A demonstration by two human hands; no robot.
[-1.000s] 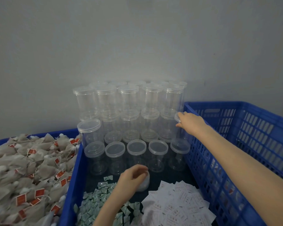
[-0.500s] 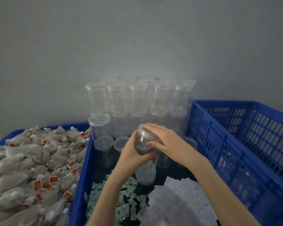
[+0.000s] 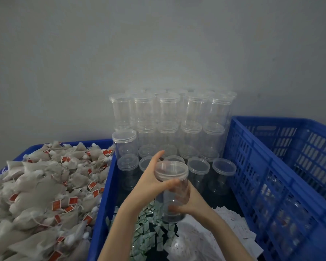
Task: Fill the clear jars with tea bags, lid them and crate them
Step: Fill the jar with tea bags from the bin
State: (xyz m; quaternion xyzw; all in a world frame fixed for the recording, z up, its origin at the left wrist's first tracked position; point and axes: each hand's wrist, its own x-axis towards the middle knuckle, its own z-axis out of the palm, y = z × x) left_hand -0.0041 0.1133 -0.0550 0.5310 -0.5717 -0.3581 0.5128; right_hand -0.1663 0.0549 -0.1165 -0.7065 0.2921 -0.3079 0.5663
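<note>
Both our hands curl round one empty lidded jar (image 3: 172, 187), left hand (image 3: 151, 182) near its lid, right hand (image 3: 186, 202) at its base, above the middle crate (image 3: 102, 194). No jars look filled yet; tea bags (image 3: 36, 194) wait leftward, right crate (image 3: 282, 185) unfilled.

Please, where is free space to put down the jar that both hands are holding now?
The slatted blue crate at right looks mostly bare near its far wall. The tea bags heap their bin; the stacked jars pack the middle bin's back, and small packets cover its front beneath the held jar.
</note>
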